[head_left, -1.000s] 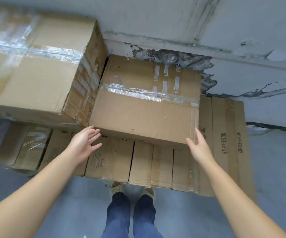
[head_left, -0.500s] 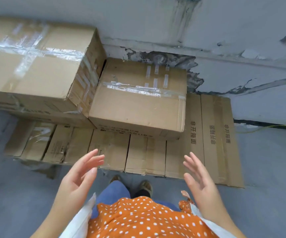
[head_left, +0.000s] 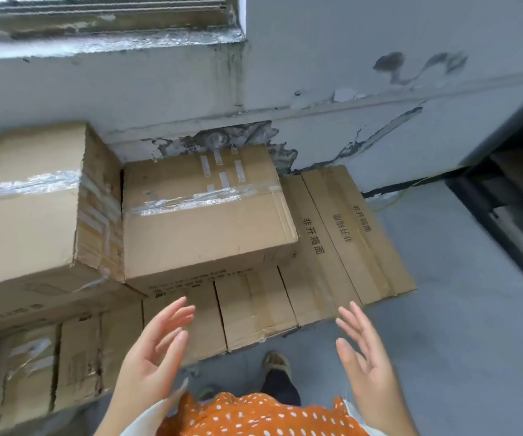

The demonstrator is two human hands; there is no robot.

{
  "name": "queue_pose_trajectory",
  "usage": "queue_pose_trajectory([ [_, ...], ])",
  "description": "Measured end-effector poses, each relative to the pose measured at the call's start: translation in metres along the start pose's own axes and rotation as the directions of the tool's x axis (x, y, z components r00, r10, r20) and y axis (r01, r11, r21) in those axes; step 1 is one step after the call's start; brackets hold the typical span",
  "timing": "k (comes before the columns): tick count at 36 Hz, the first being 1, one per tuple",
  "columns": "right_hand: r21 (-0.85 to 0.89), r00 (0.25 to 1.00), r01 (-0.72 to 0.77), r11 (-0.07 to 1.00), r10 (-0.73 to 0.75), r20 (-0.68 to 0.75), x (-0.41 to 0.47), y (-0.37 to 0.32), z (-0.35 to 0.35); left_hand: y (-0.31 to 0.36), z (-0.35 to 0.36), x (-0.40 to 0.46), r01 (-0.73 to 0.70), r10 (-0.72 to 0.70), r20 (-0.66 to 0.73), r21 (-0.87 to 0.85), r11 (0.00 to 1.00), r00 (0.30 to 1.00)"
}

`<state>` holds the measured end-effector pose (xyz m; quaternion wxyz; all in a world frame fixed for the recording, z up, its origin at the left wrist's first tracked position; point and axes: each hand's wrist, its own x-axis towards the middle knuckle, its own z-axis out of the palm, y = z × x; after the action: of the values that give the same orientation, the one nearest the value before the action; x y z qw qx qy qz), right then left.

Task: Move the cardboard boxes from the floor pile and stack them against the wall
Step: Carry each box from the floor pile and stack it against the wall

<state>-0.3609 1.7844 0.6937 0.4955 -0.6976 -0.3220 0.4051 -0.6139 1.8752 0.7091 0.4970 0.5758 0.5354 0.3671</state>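
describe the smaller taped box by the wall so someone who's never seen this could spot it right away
Find the cracked grey wall under the window sill, where the paint has flaked to a dark patch. Directly below that patch sits the smaller box, on flattened cardboard. Unlike the taller box touching its left side, it is lower and has several small white label strips above its tape line.

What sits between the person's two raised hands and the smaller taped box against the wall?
In the head view, only flattened cardboard sheets on the floor lie between the left hand, right hand and the smaller taped box.
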Motion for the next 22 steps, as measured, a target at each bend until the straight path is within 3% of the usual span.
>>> queue_pose_trajectory([
  [6, 0.088, 0.964, -0.01, 0.996, 0.032, -0.262, -0.071, 0.017, 0.043, -0.009, -0.042, 0.013, -0.056, 0.037, 0.234, 0.077, 0.995, 0.972],
  [11, 0.108, 0.888, 0.009, 0.994, 0.041, -0.457, -0.139, 0.037, 0.081, -0.02, -0.06, 0.007, -0.126, 0.065, 0.423, 0.118, 0.985, 0.904],
  [15, 0.184, 0.782, 0.004, 0.983, 0.111, -0.614, -0.193, 0.039, 0.099, -0.02, -0.064, -0.006, -0.16, 0.051, 0.576, 0.141, 0.977, 0.816],
  [22, 0.252, 0.56, 0.001, 0.968, 0.209, -0.802, -0.274, 0.055, 0.118, -0.017, -0.044, -0.038, -0.23, 0.055, 0.795, 0.107, 0.967, 0.604],
])
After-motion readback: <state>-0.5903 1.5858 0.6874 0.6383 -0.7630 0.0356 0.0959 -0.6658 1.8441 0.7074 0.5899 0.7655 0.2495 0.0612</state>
